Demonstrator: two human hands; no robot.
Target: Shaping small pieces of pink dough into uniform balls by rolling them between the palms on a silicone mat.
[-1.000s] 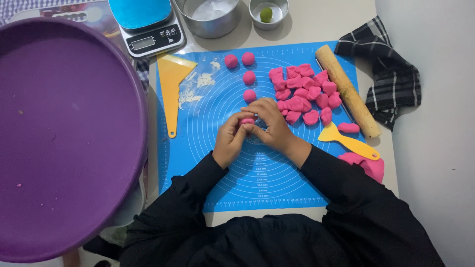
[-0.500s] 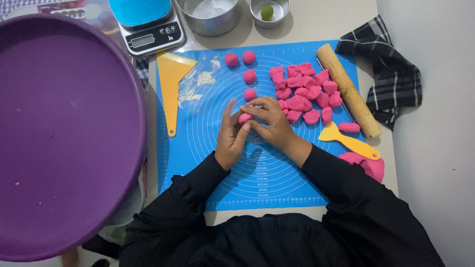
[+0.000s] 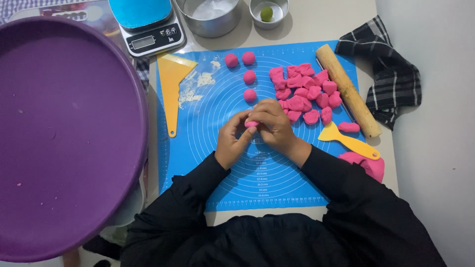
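Note:
Both hands meet over the middle of a blue silicone mat (image 3: pixel 232 183). My left hand (image 3: pixel 233 141) and my right hand (image 3: pixel 271 123) press a small piece of pink dough (image 3: pixel 251 124) between them; only its edge shows. Just beyond the hands lie several rolled pink dough balls (image 3: pixel 250 77) in a loose group. To their right sits a heap of rough pink dough pieces (image 3: pixel 307 94).
A wooden rolling pin (image 3: pixel 348 90), a yellow spatula (image 3: pixel 349 141), a larger pink dough lump (image 3: pixel 368 164) and a dark checked cloth (image 3: pixel 393 79) lie at the right. A yellow scraper (image 3: pixel 173 81) lies left. A kitchen scale (image 3: pixel 148 27), metal bowl (image 3: pixel 210 17), small cup (image 3: pixel 268 12) stand behind. A big purple basin (image 3: pixel 64 133) fills the left.
The hands stay together over the mat, fingers shifting slightly around the pink piece; the left hand's fingers have closed in more on it. Nothing else has moved.

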